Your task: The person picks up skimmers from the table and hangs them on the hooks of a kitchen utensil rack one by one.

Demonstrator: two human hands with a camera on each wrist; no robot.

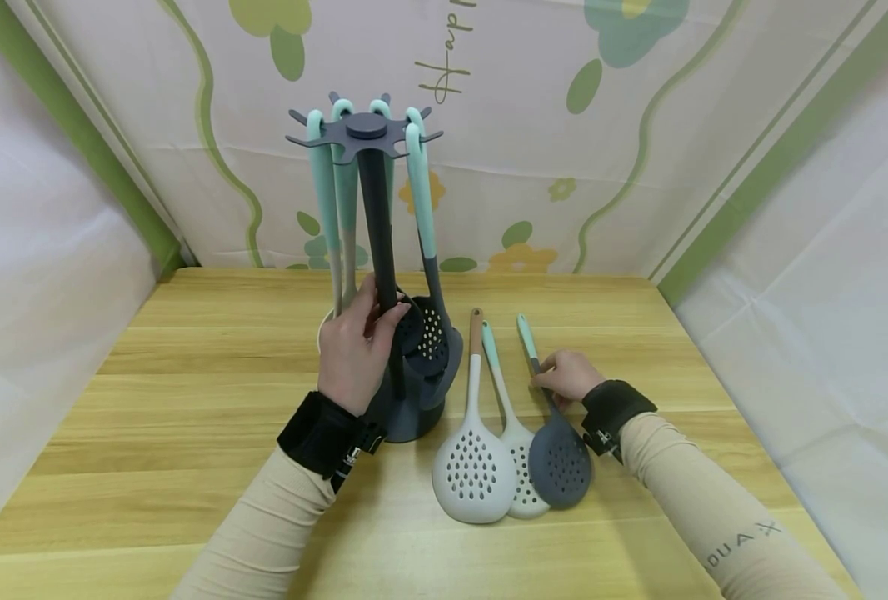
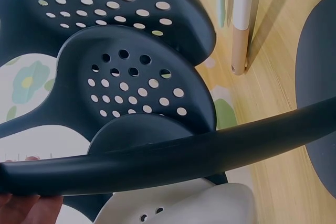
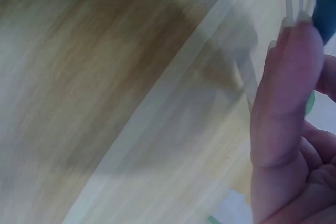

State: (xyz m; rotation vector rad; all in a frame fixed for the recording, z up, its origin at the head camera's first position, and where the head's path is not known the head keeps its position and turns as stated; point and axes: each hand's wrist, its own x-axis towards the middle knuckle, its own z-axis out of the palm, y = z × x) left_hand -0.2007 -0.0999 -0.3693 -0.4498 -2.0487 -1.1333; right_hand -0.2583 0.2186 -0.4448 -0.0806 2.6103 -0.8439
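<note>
My left hand (image 1: 357, 346) grips the black post of a utensil stand (image 1: 376, 217) with fingers and thumb; the left wrist view shows the post (image 2: 157, 162) crossing in front of hanging tools. Several mint-handled utensils hang from its hooked top, among them a dark perforated skimmer (image 1: 433, 354). On the table to the right, my right hand (image 1: 573, 377) pinches the handle of a dark grey skimmer (image 1: 560, 462). Beside that lies a white skimmer with a mint handle (image 1: 515, 433), partly covered by a white skimmer with a wood-coloured handle end (image 1: 480, 507). The right wrist view shows curled fingers (image 3: 286, 108).
A wooden table (image 1: 152, 400) carries the stand and the loose skimmers. Behind it hangs a flower-print cloth (image 1: 504, 150), with pale cloth walls to the left and right. The stand rises high above the table, left of centre.
</note>
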